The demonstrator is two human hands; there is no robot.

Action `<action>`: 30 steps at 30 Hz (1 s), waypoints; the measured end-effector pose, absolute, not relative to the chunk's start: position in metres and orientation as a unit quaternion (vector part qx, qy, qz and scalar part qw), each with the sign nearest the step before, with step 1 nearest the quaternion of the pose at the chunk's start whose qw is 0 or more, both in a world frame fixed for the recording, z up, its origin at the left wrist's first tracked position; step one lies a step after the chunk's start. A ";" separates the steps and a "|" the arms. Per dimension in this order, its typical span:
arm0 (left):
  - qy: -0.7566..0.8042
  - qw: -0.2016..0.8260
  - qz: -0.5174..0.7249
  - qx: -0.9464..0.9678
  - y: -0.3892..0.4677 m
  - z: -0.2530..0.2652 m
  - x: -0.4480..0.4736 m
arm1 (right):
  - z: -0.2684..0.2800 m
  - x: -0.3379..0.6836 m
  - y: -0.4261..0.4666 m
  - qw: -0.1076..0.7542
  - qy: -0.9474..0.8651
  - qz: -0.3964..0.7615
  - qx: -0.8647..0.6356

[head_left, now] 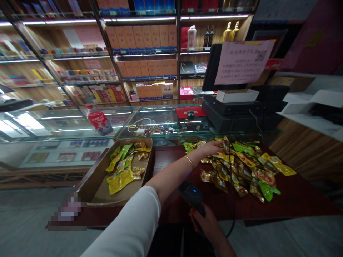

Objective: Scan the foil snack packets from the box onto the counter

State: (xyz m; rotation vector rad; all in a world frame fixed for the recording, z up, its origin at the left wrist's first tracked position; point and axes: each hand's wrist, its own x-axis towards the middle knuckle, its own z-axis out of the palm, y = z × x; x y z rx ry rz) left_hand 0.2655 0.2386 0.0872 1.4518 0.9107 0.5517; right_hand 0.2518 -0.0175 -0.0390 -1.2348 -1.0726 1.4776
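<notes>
My left hand (212, 147) reaches across to the far side of a loose pile of small snack packets (242, 167), in gold, yellow and green wrappers, on the dark red tabletop (164, 160). Its fingertips are at the gold packets and blend in with them, so I cannot tell whether they grip one. Below that arm, my right hand (208, 224) is wrapped round the handle of a black barcode scanner (192, 194) with a small blue light. To the left is a shallow cardboard box (100, 191) holding several more yellow, green and gold packets.
The scanner's black cable (232, 200) hangs across the pile. Behind the table runs a glass display counter (160, 137) with a red-labelled bottle (99, 120), a white charger cable (140, 130) and a mouse (190, 113). A monitor (213, 69) bearing a paper sign stands back right.
</notes>
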 end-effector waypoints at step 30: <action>0.663 0.042 0.120 0.738 0.113 0.089 -0.096 | -0.039 0.264 -0.024 0.437 -0.488 0.548 -0.520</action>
